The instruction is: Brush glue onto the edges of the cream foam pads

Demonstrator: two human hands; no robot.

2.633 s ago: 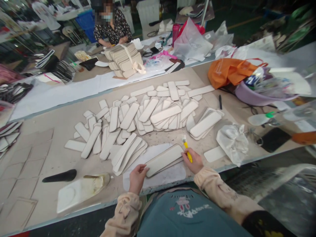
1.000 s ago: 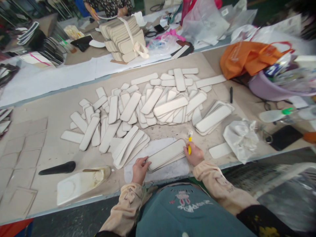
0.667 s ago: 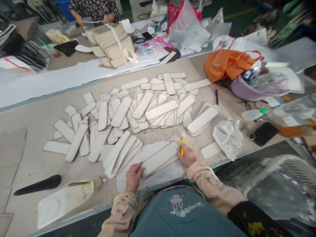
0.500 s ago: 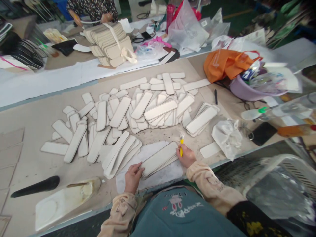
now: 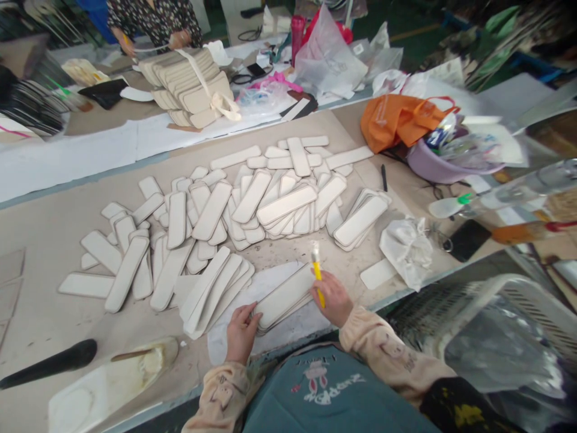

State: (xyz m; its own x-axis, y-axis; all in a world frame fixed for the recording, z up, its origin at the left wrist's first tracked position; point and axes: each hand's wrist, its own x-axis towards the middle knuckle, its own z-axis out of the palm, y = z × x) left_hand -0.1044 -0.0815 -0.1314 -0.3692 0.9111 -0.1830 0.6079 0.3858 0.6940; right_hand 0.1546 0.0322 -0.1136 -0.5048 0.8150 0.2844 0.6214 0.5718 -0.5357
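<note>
My left hand pinches the near left end of a small stack of white rounded oblong pads lying on a white sheet at the table's front edge. At the stack's right end, my right hand is closed round a yellow-handled brush, bristles pointing away from me. A large heap of the same pads spreads across the brown table behind.
A white glue tray and a black tool lie front left. A crumpled white cloth, an orange bag and a purple bowl sit to the right. Another person works behind a tied bundle of pads.
My view has swung right, so everything sits further left in the picture. Both hands stay on the same stack; the brush now points more upright over the stack's right end.
</note>
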